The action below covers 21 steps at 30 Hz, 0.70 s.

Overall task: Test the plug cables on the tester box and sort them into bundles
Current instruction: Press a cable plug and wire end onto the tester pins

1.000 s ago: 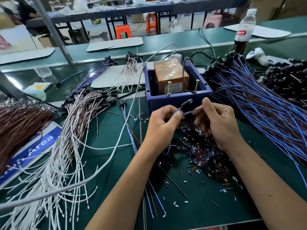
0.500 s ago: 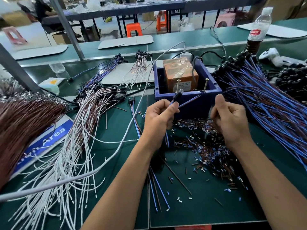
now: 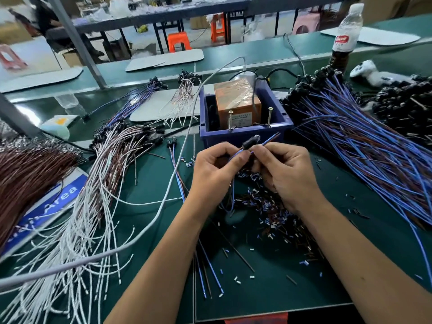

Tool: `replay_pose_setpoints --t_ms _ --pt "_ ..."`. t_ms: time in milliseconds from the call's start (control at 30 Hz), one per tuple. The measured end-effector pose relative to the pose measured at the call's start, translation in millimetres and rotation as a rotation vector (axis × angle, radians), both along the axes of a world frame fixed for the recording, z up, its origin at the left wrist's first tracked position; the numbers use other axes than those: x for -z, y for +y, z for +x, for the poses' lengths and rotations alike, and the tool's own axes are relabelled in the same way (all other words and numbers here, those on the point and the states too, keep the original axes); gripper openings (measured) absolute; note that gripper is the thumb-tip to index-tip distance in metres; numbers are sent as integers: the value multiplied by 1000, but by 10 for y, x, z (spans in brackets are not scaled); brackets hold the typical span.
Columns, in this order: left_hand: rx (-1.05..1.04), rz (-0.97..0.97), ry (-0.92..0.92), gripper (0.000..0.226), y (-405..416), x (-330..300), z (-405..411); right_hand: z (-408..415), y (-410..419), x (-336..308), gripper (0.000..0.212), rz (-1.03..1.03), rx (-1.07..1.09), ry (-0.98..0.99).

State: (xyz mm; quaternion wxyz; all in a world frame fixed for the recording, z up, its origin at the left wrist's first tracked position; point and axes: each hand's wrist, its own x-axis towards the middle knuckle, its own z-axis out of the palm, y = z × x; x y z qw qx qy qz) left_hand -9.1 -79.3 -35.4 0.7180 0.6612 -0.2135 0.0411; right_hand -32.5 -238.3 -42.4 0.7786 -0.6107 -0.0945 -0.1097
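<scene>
At frame centre a blue plug cable (image 3: 247, 146) is held just in front of the blue tester box (image 3: 245, 134) — the left hand (image 3: 215, 171) pinches its wire below the black plug, the right hand (image 3: 287, 174) curls its fingers on it beside. Cut wire bits (image 3: 268, 213) litter the green worktop (image 3: 268, 288) beneath; blue cable bundles (image 3: 364, 146) fan out at right, white ones (image 3: 77, 218) lower left.

free: bare green mat (image 3: 268, 286) near front edge | blocked left: white wire bundle (image 3: 77, 220) | right: blue-brown cable heap (image 3: 364, 146) | ahead: blue plastic tester box (image 3: 245, 134)
</scene>
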Motion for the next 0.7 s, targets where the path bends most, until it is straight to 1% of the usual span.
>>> replay_pose_setpoints --t_ms 133,233,333,400,533,700 --pt "-158 -28 -67 19 -28 -2 -38 -2 -62 -57 25 69 37 15" --pt "-304 5 -170 17 -78 14 -84 -2 -86 -87 41 62 55 43" --pt "-433 -18 -264 18 -92 -15 -89 -3 -64 -96 42 40 5 82" --pt "-497 -48 -288 13 -77 -3 -77 8 -53 -101 42 30 -5 93" --pt "-601 -100 -223 15 -86 56 -47 43 -22 -122 41 48 26 125" --pt "-585 -179 -113 12 -90 72 -16 80 11 -126 41 128 17 160"
